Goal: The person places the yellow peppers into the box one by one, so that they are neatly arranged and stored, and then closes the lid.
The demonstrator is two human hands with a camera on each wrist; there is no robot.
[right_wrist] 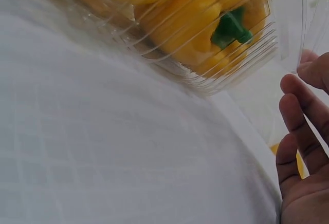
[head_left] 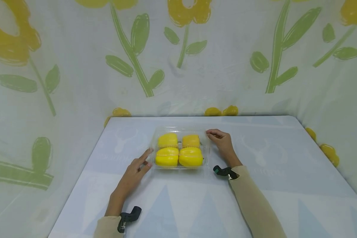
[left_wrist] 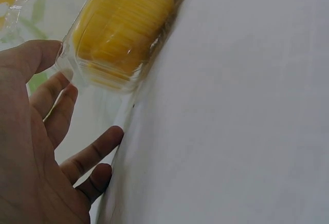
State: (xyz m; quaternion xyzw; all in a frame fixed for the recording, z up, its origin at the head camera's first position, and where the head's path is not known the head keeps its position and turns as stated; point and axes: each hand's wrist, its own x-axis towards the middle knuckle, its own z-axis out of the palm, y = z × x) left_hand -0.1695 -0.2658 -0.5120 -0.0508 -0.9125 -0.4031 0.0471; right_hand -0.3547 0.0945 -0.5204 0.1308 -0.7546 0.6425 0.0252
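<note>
A clear plastic clamshell container (head_left: 179, 167) sits on the table with several yellow bell peppers (head_left: 190, 156) inside. In the right wrist view, one bell pepper (right_wrist: 185, 23) shows a green stem. My left hand (head_left: 134, 173) is at the container's left side, fingers fairly straight and spread, with fingertips right at its rim; the left wrist view shows the thumb (left_wrist: 43, 54) against the plastic edge. My right hand (head_left: 223, 144) is at the back right corner, where thumb and forefinger pinch the edge of the clear plastic (right_wrist: 295, 23). Its other fingers are loosely bent.
The container stands towards the back of a pale table (head_left: 270, 158) printed with light blue shapes. A white curtain (head_left: 220, 72) with yellow flowers and green leaves hangs behind and at both sides. A black wrist camera (head_left: 130, 216) is worn on each arm.
</note>
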